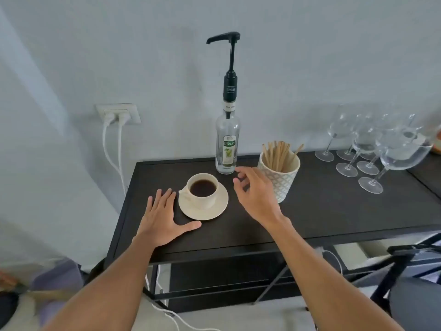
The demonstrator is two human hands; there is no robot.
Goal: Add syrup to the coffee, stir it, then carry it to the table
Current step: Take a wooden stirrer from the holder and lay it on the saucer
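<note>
stirrer cup (pixel 281 180) crowding bottle (pixel 226 144)

Cup (pixel 202 190) on saucer (pixel 216 209); syrup bottle (pixel 227 144) behind-right; stirrer pot (pixel 280 177) right of bottle; glasses (pixel 372 144) far right.

So there's a cream coffee cup (pixel 202 189) sitting upright on a matching saucer (pixel 203 203), filled nearly to the brim with black coffee, handle pointing left. It's on the dark shelf top (pixel 322 206), toward the left end. Just behind it and a bit to the right stands the syrup bottle (pixel 227 145): clear glass, green-and-white Teisseire label, looks almost empty. A tall black pump (pixel 228 68) is stuck in its neck, plunger up, spout pointing left. Bottle and saucer are close but not touching.
</note>
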